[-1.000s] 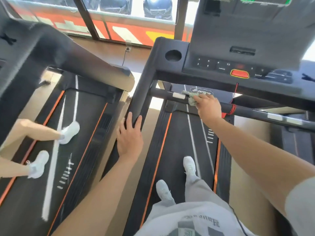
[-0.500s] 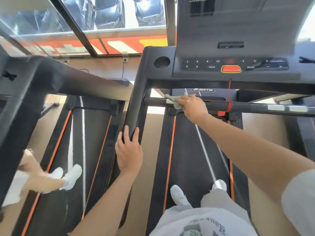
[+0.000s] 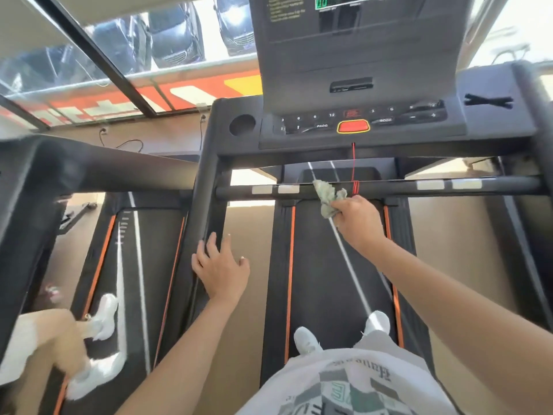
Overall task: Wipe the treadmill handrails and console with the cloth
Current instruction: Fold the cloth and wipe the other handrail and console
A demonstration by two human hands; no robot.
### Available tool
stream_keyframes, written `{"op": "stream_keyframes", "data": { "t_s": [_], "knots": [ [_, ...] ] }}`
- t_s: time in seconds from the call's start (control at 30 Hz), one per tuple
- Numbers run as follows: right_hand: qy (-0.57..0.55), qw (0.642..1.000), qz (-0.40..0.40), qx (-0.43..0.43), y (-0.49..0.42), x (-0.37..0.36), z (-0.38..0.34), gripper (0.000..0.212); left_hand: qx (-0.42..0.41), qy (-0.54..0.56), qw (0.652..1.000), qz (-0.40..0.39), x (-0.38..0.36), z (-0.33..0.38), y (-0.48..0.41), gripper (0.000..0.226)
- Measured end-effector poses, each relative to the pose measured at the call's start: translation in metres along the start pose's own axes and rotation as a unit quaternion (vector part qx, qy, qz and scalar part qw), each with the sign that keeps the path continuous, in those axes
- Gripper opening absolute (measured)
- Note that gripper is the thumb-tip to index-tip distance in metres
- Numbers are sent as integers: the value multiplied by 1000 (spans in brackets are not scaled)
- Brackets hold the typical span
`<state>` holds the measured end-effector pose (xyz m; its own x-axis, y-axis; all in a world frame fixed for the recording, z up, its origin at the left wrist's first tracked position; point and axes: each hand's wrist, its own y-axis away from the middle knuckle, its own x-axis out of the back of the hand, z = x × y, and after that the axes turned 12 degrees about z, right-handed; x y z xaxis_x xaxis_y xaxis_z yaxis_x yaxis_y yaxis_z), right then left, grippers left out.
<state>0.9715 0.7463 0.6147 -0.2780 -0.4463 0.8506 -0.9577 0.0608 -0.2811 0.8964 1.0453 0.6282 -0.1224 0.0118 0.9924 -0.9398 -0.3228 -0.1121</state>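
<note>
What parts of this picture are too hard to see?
All in the head view:
- Display: cut off by the top edge, its small text unreadable.
- Button labels: too blurred to read fully.
- Right hand's fingers: curled under around the cloth, mostly hidden.
- Neighbour's shoes: motion-blurred.

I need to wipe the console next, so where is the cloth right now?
In the head view, the cloth is bunched in the right hand, touching the front crossbar just left of the red cord.

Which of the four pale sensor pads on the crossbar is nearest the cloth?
The second pad from the left, just left of the cloth held by the right hand; the right pair sits beyond the red cord.
</note>
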Motion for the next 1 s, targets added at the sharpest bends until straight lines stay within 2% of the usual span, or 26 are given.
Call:
{"op": "stream_keyframes", "data": {
  "t_s": [0.13, 0.2, 0.27, 0.33, 0.43, 0.53, 0.7, 0.8, 0.9, 1.0],
  "knots": [
    [-50, 993, 71, -78, 5, 37, 39, 28, -108, 90, 989, -53, 1, 81, -7, 54],
    [-70, 986, 131, -78, -2, 51, 61, 31, -154, 133, 977, -55, 1, 124, -14, 54],
    [-33, 980, 186, -56, -10, 56, 76, 33, -206, 154, 965, -48, 1, 164, -21, 59],
    [18, 987, 158, -19, -17, 52, 92, 37, -260, 143, 953, -52, 2, 201, -26, 69],
    [81, 995, 33, 46, -19, 40, 117, 48, -329, 85, 938, -75, -3, 245, -33, 81],
    [82, 993, 37, 71, -21, 42, 137, 40, -316, 39, 942, -105, -14, 262, -36, 80],
    [114, 990, 79, -9, -20, 68, 187, 15, -322, 29, 942, -84, -22, 257, -35, 76],
    [146, 982, 99, -63, -9, 90, 218, 21, -318, 25, 944, -80, -23, 261, -35, 75],
    [151, 973, 147, -97, 0, 93, 219, 33, -317, 11, 945, -76, -23, 264, -32, 76],
    [95, 981, 155, -63, 0, 74, 193, 33, -316, 0, 945, -81, -23, 265, -32, 78]
  ]
}}
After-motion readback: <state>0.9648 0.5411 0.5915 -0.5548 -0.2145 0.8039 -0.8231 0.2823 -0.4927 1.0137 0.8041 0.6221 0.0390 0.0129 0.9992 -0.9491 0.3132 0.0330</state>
